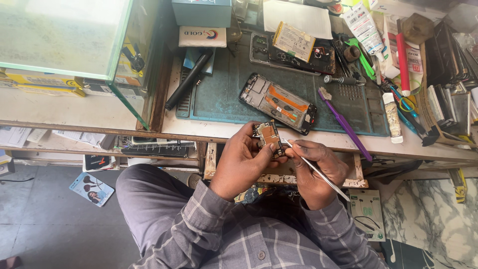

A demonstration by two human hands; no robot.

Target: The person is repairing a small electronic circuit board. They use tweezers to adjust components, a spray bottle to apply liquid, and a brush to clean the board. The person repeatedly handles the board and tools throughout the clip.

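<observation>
My left hand [243, 162] holds a small phone circuit board [269, 136] upright just in front of the bench edge. Gripped in my right hand [314, 167] is a pair of thin metal tweezers [318, 172], its tip touching the board's right edge. Beyond the hands, an opened phone frame [279, 103] with an orange inner plate lies tilted on the blue work mat [224, 94]. A second opened phone [294, 54] lies further back with a yellow battery on it.
A purple toothbrush [344, 123] lies on the mat's right side. Tubes, scissors and stacked phone parts crowd the right end [443, 94]. A glass case [69, 40] stands at the left, a black pen-like tool [188, 79] beside it. Papers and packets lie on the floor.
</observation>
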